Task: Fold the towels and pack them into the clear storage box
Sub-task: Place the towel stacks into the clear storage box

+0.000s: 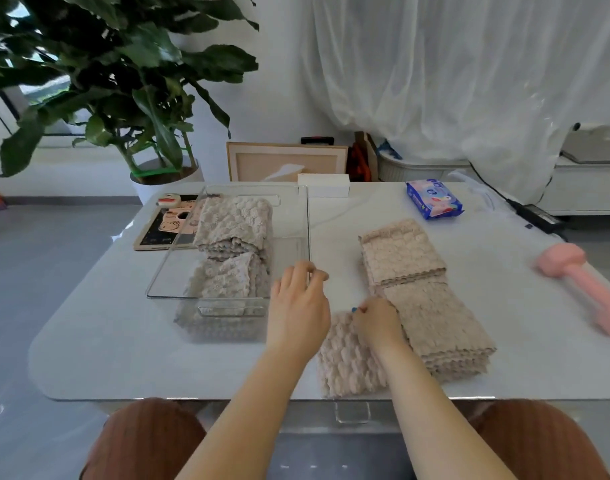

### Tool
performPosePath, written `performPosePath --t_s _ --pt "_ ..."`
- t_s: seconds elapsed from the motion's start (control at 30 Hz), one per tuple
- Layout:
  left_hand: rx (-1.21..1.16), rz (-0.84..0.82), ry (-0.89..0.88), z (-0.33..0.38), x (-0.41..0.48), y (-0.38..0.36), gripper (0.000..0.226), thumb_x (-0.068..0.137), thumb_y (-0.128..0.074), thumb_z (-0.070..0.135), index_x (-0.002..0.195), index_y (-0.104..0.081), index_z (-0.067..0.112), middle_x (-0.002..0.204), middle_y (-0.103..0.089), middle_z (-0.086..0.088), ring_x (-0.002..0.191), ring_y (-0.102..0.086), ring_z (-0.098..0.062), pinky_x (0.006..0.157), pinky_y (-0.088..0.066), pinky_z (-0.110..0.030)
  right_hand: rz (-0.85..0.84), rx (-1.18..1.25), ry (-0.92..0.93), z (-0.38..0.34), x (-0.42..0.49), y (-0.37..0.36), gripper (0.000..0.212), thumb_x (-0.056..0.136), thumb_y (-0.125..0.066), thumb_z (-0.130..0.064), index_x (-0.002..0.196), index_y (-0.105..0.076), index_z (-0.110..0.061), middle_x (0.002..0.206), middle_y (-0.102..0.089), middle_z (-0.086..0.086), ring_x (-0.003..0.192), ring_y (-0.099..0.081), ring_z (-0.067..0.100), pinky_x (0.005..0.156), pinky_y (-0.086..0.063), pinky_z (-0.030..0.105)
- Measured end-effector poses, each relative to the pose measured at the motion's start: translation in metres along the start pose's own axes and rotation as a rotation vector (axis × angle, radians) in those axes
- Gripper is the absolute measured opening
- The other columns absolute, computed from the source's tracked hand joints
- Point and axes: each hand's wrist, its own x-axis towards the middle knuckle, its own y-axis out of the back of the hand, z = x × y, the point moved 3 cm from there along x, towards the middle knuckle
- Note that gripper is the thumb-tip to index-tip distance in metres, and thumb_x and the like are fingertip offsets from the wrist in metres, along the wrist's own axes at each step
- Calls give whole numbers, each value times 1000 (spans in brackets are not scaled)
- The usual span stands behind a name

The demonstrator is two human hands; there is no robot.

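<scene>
The right hand (376, 320) pinches the far edge of a beige towel (345, 362), its fingers curled down onto the cloth at the towel's upper right corner. That towel lies flat at the near edge of the white table (123, 323), directly in front of the person. Most of it spreads out below and to the left of the pinching fingers, and the right wrist crosses over its right side.

The left hand (298, 306) hovers just left of the towel, palm down. Its fingers are curled at the near right corner of the clear storage box (210, 298). Whether they hold the rim or only touch it cannot be told.

The box sits on the left half of the table, just beside the left hand, with folded towels (232, 223) of the same beige packed inside along its right half.

To the right of the pinched towel, touching its edge, rises a stack of towels (438, 327), and a second stack (400, 251) lies just beyond it.

Farther off on the table are a blue pack of wipes (433, 199), a pink dumbbell (580, 289) at the right edge and a tablet (165, 225) behind the box. A potted plant (123, 81) stands past the far left corner.
</scene>
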Motion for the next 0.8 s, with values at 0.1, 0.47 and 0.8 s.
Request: performPosePath --t_s 0.1,0.47,0.8 --pt "-50 0 -97 25 -8 -11 29 73 -56 2 100 -65 10 114 -59 -9 101 -51 -25 78 -43 -33 -25 -53 67 10 -9 -3 34 85 -45 0 57 -35 -18 59 -40 -2 52 -38 12 48 -25 22" --pt "33 -653 510 31 -69 -79 57 92 -52 43 131 -35 5 134 -37 -14 122 -40 -30 97 -38 -33 -42 -322 -143 40 -35 5 54 86 -67 -30 127 -46 -3 121 -61 12 109 -61 30 80 -52 36" --pt "-1126 -411 1478 30 -69 -78 60 68 -75 16 119 -53 -7 114 -64 -22 103 -63 -33 92 -52 -43 -47 -102 -108 36 -34 -1 62 81 -63 -33 134 -42 -8 115 -62 13 105 -61 32 79 -51 35"
